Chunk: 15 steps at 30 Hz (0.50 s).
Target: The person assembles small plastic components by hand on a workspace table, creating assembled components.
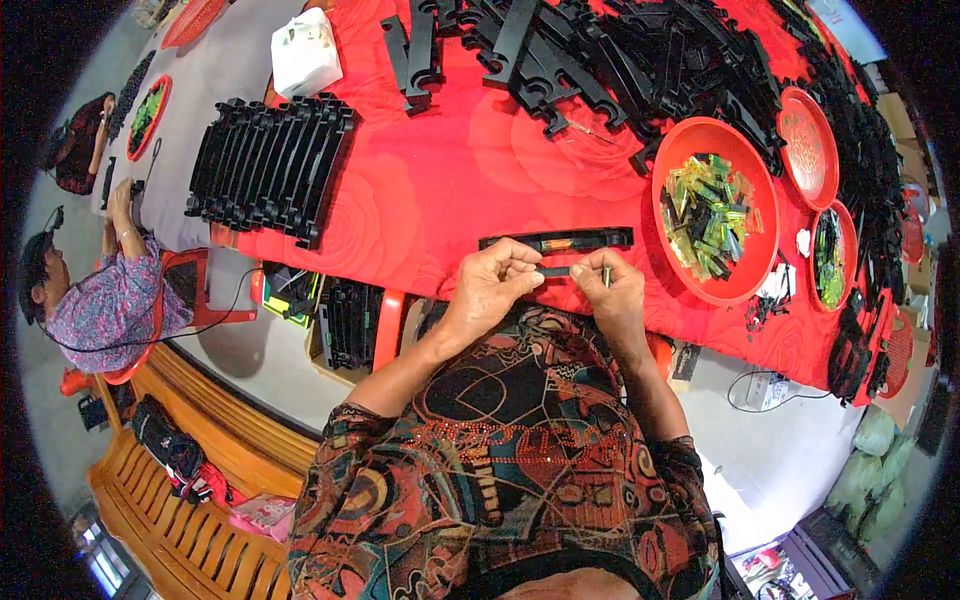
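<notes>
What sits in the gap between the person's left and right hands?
A short dark strip, pinched at the fingertips of the left hand and the right hand, as the head view shows.

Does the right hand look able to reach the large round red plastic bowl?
Likely yes: the right hand is left of the bowl, nothing visible between, though the hand holds a dark strip.

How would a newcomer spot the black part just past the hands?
Start at the red tablecloth; at its near edge are the left hand and right hand. Just beyond, a slim black part runs left to right. Unlike the far heap and left-side row, it lies alone.
</notes>
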Tool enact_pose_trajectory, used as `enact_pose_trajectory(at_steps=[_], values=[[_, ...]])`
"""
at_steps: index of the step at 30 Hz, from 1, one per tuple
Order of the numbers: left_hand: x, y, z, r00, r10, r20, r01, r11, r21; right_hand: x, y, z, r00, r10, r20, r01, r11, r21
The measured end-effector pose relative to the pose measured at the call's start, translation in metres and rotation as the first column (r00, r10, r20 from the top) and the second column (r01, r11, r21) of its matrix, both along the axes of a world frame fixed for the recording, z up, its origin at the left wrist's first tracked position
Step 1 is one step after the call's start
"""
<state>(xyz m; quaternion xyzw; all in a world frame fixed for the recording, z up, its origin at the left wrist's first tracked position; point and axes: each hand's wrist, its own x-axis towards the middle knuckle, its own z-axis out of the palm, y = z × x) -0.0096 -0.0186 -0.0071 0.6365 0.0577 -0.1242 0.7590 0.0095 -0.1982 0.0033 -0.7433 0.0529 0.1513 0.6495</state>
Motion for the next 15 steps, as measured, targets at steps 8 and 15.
enact_pose_trajectory(at_steps=[8,15], values=[[0.021,0.027,0.003,0.747,-0.258,0.613,-0.372,0.602,0.707,0.035,-0.003,-0.01,0.989,0.0,0.148,0.052,0.936,-0.349],[0.015,0.021,-0.014,0.842,-0.356,0.405,-0.195,0.499,0.844,0.039,-0.001,-0.012,0.99,0.092,0.104,-0.045,0.919,-0.391]])
